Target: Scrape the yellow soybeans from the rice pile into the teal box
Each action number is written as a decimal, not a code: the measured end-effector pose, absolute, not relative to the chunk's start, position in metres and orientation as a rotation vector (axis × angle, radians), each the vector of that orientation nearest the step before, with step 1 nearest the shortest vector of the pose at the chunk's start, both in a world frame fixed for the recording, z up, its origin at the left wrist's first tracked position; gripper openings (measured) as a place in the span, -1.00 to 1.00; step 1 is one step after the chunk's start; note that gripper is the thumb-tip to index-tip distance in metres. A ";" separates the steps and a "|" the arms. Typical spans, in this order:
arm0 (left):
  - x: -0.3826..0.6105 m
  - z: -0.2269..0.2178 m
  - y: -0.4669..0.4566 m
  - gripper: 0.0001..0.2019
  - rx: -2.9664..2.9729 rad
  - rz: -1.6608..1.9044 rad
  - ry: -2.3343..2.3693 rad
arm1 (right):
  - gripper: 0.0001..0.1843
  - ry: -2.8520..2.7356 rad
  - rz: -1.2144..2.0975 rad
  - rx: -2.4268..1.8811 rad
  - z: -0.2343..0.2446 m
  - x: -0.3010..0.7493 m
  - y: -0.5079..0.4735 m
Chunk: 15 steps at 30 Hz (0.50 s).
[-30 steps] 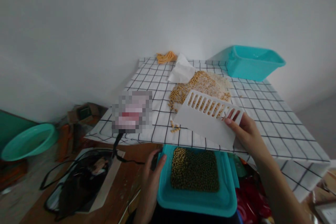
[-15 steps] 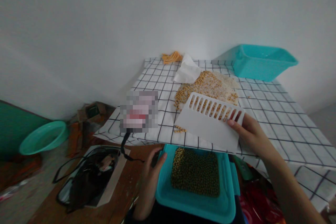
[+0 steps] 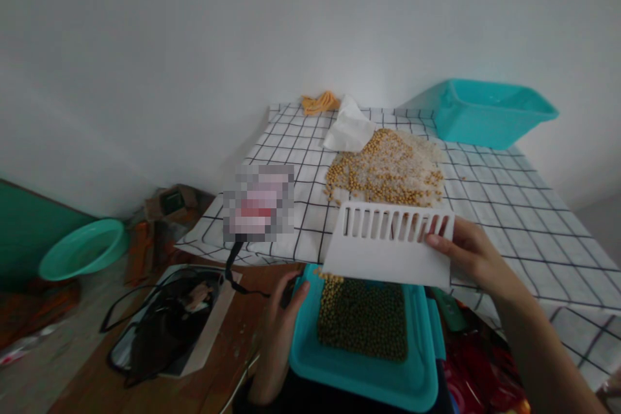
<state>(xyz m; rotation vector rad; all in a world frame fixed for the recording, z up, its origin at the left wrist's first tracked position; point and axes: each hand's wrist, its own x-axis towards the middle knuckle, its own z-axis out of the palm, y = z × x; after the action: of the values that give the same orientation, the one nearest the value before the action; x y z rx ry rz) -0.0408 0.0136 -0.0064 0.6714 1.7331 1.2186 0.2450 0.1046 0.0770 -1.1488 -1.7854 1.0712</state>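
One scraper (image 3: 383, 260) grasped by right hand (image 3: 464, 252) at near edge of table (image 3: 514, 226). Left hand (image 3: 281, 323) at left rim of tub (image 3: 363, 383); grip cannot be told. Beans (image 3: 361, 323) inside.

White scraper (image 3: 383, 262), slotted far edge, by far rim of teal tray (image 3: 361, 383); dark beans (image 3: 363, 320) in tray, yellow beans (image 3: 398, 193) piled beyond scraper.

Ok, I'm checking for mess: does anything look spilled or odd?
Yes: a heap of yellow beans lies loose on the checked cloth, outside both the teal tray and the teal bin, so it looks spilled.
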 end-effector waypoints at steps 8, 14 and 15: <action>-0.039 -0.005 0.012 -0.63 0.658 1.233 1.753 | -0.87 -1.204 1.142 -1.171 0.065 0.251 0.097; -0.029 0.005 0.009 -0.65 0.746 1.134 1.769 | -0.76 -0.890 1.019 -1.124 0.069 0.247 0.108; -0.028 0.005 0.009 -0.65 0.759 1.124 1.776 | -0.76 -0.854 1.012 -1.132 0.069 0.247 0.109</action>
<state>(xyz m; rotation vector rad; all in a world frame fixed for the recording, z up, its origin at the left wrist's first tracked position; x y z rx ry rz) -0.0282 0.0086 0.0054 0.7590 1.7757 1.1245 0.2470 0.1092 0.0687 -1.1321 -0.8537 1.0125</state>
